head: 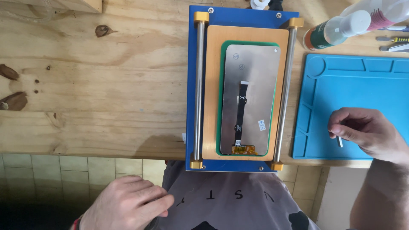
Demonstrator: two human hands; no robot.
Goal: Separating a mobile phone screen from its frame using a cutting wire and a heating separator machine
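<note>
Nearest the camera, at the bottom left of the frame, the left hand [128, 204] rests against the person's grey printed shirt [230, 200] below the tabletop edge, its fingers loosely curled with nothing seen in its grip. At the right edge, the right hand [366, 130] hovers over the blue silicone work mat with moulded compartments [353, 81], thumb and fingers pinched together on a small thin pale tool [339, 141] whose tip pokes out beneath them.

In the middle of the frame a blue rectangular metal fixture plate [192, 51] lies on the pale knotty wooden tabletop [93, 85], overhanging its near edge. Two steel rods with brass end blocks [198, 85] run along the plate's left and right sides. Between them sits an orange-brown pad [212, 93], then a green mat [223, 85], and on that a grey phone display panel lying face down [255, 72]. A black flex ribbon cable [241, 110] runs down its middle to an amber connector strip at the lower end; a small white square sticker [262, 125] sits just right of the cable, lower centre.

At the upper right, a clear plastic bottle with a green-and-white label [336, 30] lies tilted beside a second bottle with a pink-banded label [383, 12]; metal hand tools [394, 42] lie just beyond the mat's top right corner.
</note>
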